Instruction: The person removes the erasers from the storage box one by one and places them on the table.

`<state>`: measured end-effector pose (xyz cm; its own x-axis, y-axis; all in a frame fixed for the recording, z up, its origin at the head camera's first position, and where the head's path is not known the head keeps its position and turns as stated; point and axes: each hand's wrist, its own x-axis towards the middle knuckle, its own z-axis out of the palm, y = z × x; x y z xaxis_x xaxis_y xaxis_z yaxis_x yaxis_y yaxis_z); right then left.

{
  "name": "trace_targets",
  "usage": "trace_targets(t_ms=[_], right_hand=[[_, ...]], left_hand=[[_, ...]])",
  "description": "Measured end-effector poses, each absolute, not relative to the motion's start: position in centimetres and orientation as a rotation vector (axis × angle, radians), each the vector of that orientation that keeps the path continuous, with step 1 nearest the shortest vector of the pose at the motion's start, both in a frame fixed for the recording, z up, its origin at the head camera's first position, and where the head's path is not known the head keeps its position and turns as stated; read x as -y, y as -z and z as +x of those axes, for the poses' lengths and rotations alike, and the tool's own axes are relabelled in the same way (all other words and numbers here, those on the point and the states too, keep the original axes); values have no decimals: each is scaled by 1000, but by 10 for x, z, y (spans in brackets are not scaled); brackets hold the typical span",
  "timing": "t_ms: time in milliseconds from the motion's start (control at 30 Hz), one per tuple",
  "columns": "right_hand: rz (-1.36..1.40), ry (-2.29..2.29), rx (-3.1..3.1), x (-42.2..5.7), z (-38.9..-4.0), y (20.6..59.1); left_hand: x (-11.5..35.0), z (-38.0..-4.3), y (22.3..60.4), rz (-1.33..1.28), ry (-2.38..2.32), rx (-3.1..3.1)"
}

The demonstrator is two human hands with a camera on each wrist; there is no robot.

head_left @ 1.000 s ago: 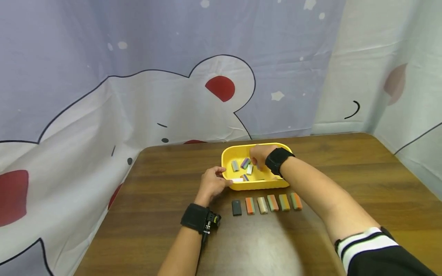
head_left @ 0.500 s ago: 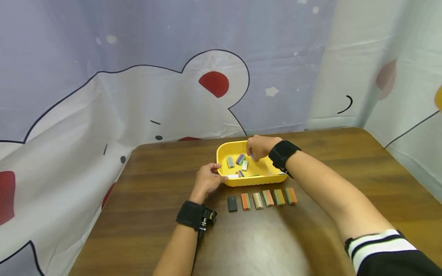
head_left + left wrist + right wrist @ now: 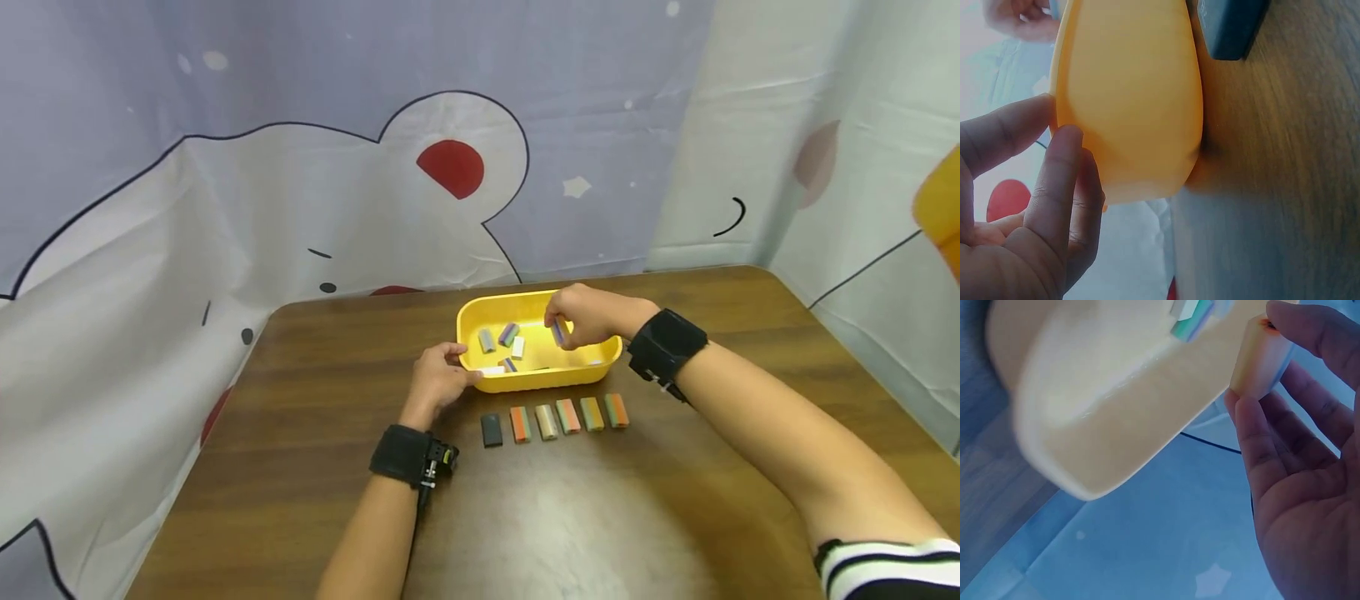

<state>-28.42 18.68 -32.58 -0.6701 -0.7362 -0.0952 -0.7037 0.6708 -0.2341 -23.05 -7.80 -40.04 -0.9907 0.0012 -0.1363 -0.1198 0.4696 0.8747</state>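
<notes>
Your right hand (image 3: 595,314) pinches a block (image 3: 1255,361) over the yellow bin (image 3: 547,382), grip only block-wide; your left hand (image 3: 437,377) pinches the bin's rim

Desk (image 3: 547,517), before you: one tray (image 3: 540,382), towards the far edge — loose blocks (image 3: 509,335) in its left half, your left hand (image 3: 437,377) at its left end, your right hand (image 3: 592,315) over its right half with one held block (image 3: 558,332). Nearer you: six pieces (image 3: 547,422), side by side. Behind the desk: cloth (image 3: 337,208).
</notes>
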Motion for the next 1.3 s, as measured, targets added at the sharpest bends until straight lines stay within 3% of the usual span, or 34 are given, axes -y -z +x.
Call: trace_targets(t_ms=[600, 1300], right_hand=[[-1136, 488, -2757, -252, -218, 341], [-978, 431, -2697, -256, -218, 395]], left_hand=[[82, -228, 395, -78, -1551, -2561], [105, -219, 396, -148, -1545, -2545]])
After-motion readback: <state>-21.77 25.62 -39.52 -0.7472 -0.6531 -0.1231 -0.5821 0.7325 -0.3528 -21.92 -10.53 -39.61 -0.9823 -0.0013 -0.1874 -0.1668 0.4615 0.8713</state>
